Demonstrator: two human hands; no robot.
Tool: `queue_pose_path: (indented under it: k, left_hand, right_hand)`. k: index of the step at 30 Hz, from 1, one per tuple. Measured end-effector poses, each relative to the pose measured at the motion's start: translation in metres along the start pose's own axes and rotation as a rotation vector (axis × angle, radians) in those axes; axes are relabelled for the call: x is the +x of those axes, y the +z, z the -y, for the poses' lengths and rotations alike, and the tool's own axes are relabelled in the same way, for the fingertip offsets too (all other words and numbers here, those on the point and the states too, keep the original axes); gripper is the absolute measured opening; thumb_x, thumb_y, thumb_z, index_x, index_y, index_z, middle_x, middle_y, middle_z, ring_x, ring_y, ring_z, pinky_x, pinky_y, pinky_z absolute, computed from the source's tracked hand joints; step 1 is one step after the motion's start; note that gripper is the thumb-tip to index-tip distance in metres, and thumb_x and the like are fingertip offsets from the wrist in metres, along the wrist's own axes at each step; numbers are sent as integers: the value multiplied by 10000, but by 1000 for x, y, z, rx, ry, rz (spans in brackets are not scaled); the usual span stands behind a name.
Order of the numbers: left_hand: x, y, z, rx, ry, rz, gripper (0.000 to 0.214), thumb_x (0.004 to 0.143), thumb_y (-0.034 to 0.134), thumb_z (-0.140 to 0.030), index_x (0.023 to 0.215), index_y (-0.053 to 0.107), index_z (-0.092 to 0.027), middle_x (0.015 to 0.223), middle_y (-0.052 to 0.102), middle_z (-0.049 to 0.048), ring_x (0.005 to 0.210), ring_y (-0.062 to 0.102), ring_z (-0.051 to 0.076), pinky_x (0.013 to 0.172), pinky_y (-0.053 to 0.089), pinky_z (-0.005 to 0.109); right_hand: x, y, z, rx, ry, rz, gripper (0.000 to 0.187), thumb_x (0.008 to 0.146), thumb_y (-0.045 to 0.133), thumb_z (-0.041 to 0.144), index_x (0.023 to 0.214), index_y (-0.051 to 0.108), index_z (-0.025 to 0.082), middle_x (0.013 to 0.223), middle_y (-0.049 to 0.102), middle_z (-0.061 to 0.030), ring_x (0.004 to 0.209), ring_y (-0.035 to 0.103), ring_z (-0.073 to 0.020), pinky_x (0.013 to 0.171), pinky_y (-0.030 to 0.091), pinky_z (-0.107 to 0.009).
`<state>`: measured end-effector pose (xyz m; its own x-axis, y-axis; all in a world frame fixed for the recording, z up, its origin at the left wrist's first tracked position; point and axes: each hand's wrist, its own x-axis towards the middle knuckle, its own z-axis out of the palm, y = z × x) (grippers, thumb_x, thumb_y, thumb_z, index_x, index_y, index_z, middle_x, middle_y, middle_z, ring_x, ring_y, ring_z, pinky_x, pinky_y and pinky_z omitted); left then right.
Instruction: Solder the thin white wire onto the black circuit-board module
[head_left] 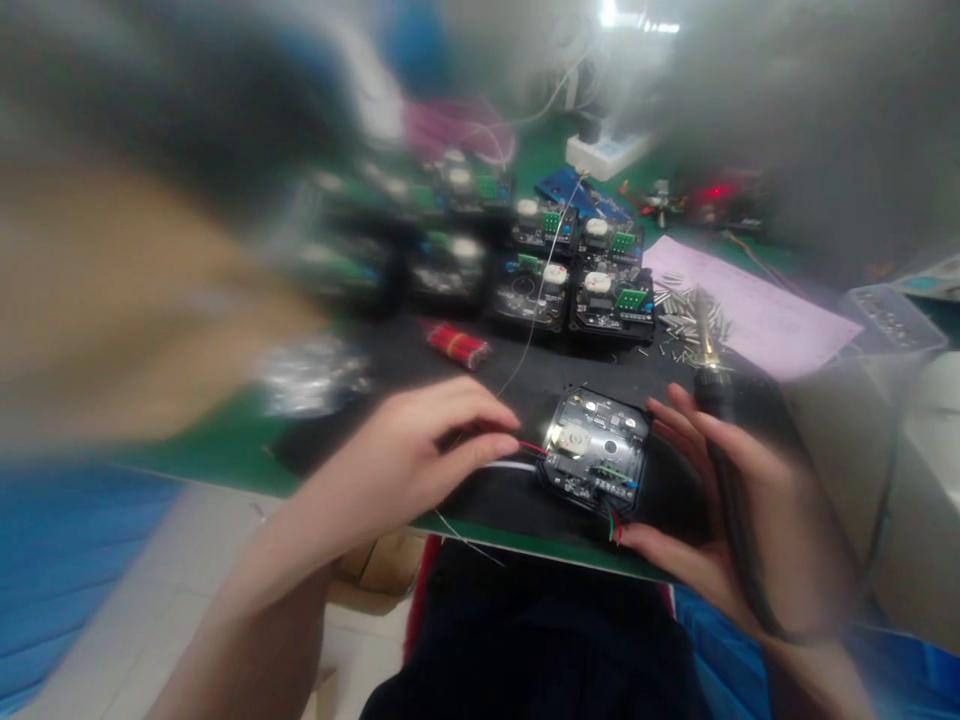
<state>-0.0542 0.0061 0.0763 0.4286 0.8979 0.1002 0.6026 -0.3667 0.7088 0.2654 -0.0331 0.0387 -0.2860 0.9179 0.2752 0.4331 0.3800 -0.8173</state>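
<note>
My left hand is closed in a pinch at the end of a thin red wire, which runs to the left edge of a black circuit-board module. A thin silvery wire passes behind that hand, and a white strip lies just below its thumb. In my right hand a soldering iron is held between the fingers, tip upward and away from the module. My right thumb is by short red and green wires at the module's lower edge; the other fingertips are near its right side.
Several similar modules stand in rows behind. A banded red bundle lies left of them. Small metal pins are scattered by a pink sheet. A clear box is at right, a power strip at the back.
</note>
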Motion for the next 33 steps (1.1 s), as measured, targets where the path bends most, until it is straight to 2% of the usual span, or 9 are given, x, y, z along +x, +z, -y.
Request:
queue_pose_path:
  k: [3, 9, 15, 18, 22, 24, 28, 30, 33]
  left_hand:
    - [-1, -1, -3, -12, 55, 67, 110, 1012, 623, -242, 1032, 729, -227, 1067, 713, 44, 985, 675, 159, 875, 542, 269]
    - [5, 1, -13, -29, -5, 96, 68, 987, 607, -169, 980, 656, -216, 1030, 658, 2, 932, 624, 122, 821, 489, 250]
    - [2, 5, -19, 26, 28, 8, 58, 1007, 588, -172, 1008, 635, -204, 1059, 637, 16, 997, 601, 140, 884, 475, 281]
    - [-4, 10, -23, 129, 68, -83, 71, 1006, 614, -178, 1054, 650, -215, 1099, 646, 18, 1051, 599, 157, 932, 470, 308]
    - [-11, 19, -32, 159, 80, -190, 117, 985, 667, -185, 1081, 658, -250, 1073, 683, -23, 1001, 632, 136, 910, 492, 292]
    - [-13, 24, -34, 102, 4, -259, 182, 973, 691, -190, 1130, 643, -268, 1051, 696, -44, 952, 656, 111, 885, 513, 258]
    - [-18, 36, -27, -27, -255, -445, 359, 924, 765, -288, 1237, 591, -260, 1063, 704, -34, 878, 681, 109, 827, 559, 249]
    - [-23, 41, -21, -75, -340, -415, 348, 918, 772, -345, 1217, 614, -260, 1061, 711, -25, 873, 687, 123, 791, 569, 261]
    - [-33, 46, -18, -147, -381, -342, 228, 946, 740, -351, 1155, 670, -292, 998, 726, -43, 843, 699, 124, 772, 570, 265]
  right_hand:
    - [-2, 1, -1, 59, 23, 14, 923, 842, 883, 349, 1570, 316, 358, 1605, 327, -122, 1444, 437, -367, 1241, 331, -672]
    - [-3, 3, -3, 69, 10, 2, 949, 818, 900, 293, 1576, 332, 356, 1599, 332, -129, 1448, 425, -389, 1207, 370, -692]
    - [-2, 3, 0, 67, 7, 0, 949, 806, 910, 280, 1571, 352, 340, 1587, 351, -136, 1448, 423, -391, 1182, 422, -677]
    - [-2, 3, 1, 62, 9, -2, 936, 820, 900, 283, 1574, 350, 344, 1586, 353, -134, 1449, 423, -390, 1175, 434, -672]
    - [-1, 1, 1, 59, -4, 0, 942, 817, 901, 275, 1580, 351, 335, 1582, 357, -138, 1448, 425, -389, 1176, 440, -663]
    - [-1, 1, 0, 68, -4, 3, 950, 811, 903, 253, 1580, 351, 331, 1588, 347, -138, 1455, 415, -389, 1185, 427, -669]
    - [-2, 2, -1, 74, -4, 7, 957, 814, 899, 232, 1587, 342, 326, 1593, 334, -142, 1463, 400, -397, 1188, 410, -687]
    - [-2, 2, -2, 75, -2, 5, 957, 816, 897, 232, 1589, 342, 326, 1595, 332, -142, 1464, 397, -398, 1194, 400, -689]
    - [-3, 2, -2, 71, 1, 5, 948, 820, 894, 240, 1588, 345, 326, 1592, 338, -140, 1459, 406, -394, 1209, 371, -696]
